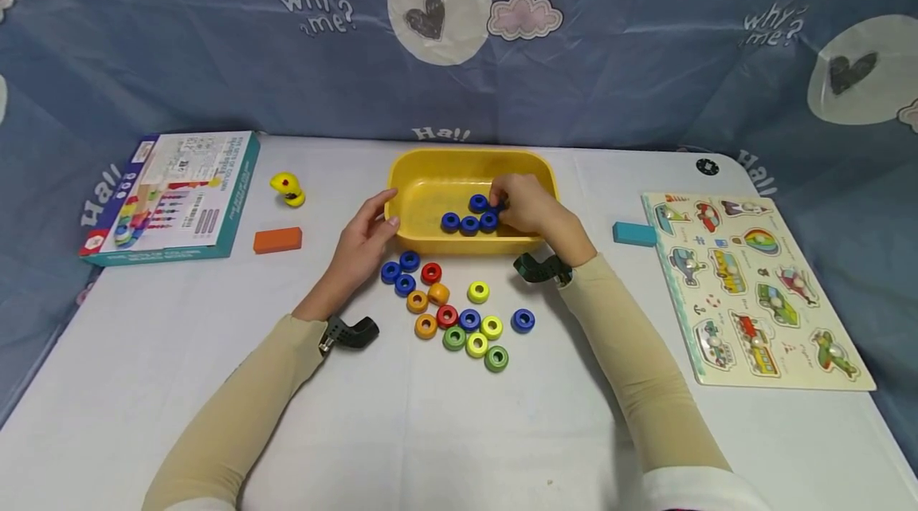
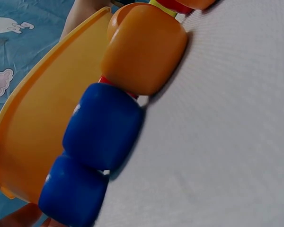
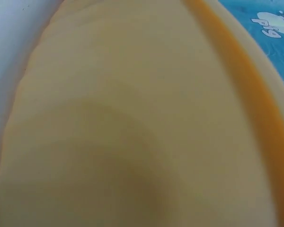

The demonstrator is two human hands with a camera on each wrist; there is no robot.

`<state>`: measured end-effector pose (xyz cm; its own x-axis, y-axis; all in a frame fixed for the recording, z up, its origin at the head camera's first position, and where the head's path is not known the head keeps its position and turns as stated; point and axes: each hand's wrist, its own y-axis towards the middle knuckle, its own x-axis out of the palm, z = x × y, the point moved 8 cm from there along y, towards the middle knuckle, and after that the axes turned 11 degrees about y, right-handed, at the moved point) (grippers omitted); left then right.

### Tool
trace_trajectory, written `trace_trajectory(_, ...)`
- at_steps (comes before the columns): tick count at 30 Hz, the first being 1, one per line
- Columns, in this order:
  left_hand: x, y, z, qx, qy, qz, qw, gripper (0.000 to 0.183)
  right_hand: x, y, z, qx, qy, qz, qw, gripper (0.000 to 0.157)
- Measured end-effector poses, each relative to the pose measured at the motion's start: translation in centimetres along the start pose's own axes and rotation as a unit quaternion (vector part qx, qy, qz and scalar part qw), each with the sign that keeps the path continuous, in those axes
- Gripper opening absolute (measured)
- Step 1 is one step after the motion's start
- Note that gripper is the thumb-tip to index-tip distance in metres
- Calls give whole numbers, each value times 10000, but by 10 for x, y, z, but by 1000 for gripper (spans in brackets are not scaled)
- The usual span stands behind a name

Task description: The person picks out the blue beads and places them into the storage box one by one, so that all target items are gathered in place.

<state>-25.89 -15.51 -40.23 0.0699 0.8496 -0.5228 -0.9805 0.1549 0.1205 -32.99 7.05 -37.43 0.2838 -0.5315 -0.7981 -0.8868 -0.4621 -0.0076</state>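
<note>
My left hand [image 1: 360,245] holds the left end of a yellow plastic tub [image 1: 469,245], fingertips and thumb at its rim. Part of that hand's fingers [image 2: 20,215] shows low in the left wrist view. Inside the tub's right half, my right hand [image 1: 527,204] pinches a blue bead [image 1: 500,208], mostly hidden by the fingers. Several more blue ring-shaped beads [image 1: 469,226] lie on the tub floor beside it. Close to my left hand, blue beads [image 1: 390,272] sit on the table by the tub's front wall. The tub's wall [image 3: 132,94] fills most of the right wrist view.
Before the tub lie loose red [image 1: 431,273], orange [image 1: 425,326], yellow [image 1: 478,292] and green beads [image 1: 496,359]. Leftward are an orange block [image 1: 277,240], a yellow toy [image 1: 288,188] and a boxed game [image 1: 175,200]. A teal block [image 1: 634,233] and picture puzzle board [image 1: 760,296] lie right.
</note>
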Motion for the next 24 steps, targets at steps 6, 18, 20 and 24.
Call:
trace_trajectory(6, 3, 4, -12, 107, -22, 87, 9999, 48, -13, -7, -10, -15, 216, 44, 9998, 35)
trace_trajectory(18, 0, 4, -13, 76, 70, 44, 9999, 49, 15, -46, -120, -2001, 914, -519, 9741, 20)
trace_trajectory(20, 0, 3, -11, 33, 39, 1, 10000, 49, 31, -49, -129, -2139, 765, -841, 9702, 21)
trace_trajectory(24, -3, -3, 10, 105, 115, -65, 9999, 49, 55, -51, -134, -2147, 594, -1227, 9671, 26)
